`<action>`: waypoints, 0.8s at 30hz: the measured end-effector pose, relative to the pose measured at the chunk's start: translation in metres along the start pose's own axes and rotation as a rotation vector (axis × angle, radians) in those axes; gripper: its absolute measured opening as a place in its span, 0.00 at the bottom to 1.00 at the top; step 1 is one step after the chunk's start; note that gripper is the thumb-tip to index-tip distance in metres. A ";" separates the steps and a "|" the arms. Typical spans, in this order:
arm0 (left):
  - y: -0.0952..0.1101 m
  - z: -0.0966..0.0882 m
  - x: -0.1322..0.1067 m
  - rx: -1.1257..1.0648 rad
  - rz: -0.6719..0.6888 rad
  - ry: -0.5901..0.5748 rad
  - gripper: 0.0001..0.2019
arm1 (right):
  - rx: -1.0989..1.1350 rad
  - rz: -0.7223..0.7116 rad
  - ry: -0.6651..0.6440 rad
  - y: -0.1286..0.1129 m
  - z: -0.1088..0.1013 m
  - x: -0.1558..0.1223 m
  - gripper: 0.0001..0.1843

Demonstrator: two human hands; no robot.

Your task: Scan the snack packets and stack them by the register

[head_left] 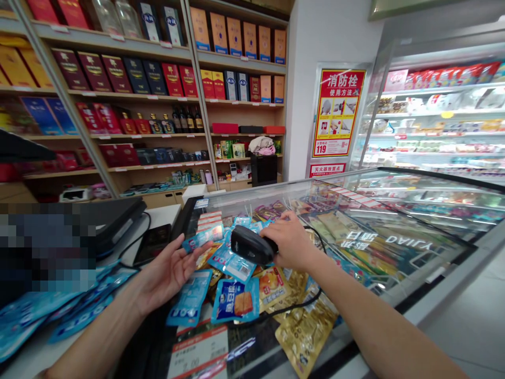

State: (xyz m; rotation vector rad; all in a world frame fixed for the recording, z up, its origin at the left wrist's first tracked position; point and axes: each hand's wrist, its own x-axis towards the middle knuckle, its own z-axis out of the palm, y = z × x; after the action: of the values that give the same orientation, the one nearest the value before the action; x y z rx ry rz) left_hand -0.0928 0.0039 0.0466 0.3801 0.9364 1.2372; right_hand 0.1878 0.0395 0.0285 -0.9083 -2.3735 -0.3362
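My right hand (290,242) grips a black barcode scanner (250,245) by its handle, its head pointing left. On the upturned fingers of my left hand (169,273) rests a small blue snack packet (205,238), held by its end, close to the scanner's head. Beneath both hands, blue packets (235,301) and gold packets (307,331) lie in a loose pile on the glass top of a chest freezer (398,273). The scanner's black cable (284,309) runs across the pile.
More blue packets (71,305) lie on the white counter at left, beside a black device (114,223) and a dark phone-like slab (153,243). Price labels (199,350) sit under the glass. Shelves of boxed bottles (138,76) and a refrigerated display (442,116) stand behind.
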 end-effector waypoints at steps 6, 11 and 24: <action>0.001 -0.002 0.000 0.018 0.009 -0.013 0.17 | 0.030 -0.002 0.020 0.005 0.004 -0.001 0.15; -0.007 -0.005 0.007 0.301 0.229 -0.013 0.18 | 0.003 0.165 0.087 0.023 0.000 -0.003 0.16; -0.036 -0.001 0.041 1.722 1.081 -0.123 0.32 | -0.184 0.537 0.021 0.063 0.008 -0.016 0.10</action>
State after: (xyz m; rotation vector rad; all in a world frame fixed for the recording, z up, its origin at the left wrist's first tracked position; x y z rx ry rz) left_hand -0.0697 0.0297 0.0048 2.5212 1.5782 0.9194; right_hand 0.2364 0.0809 0.0148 -1.5661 -1.9991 -0.3460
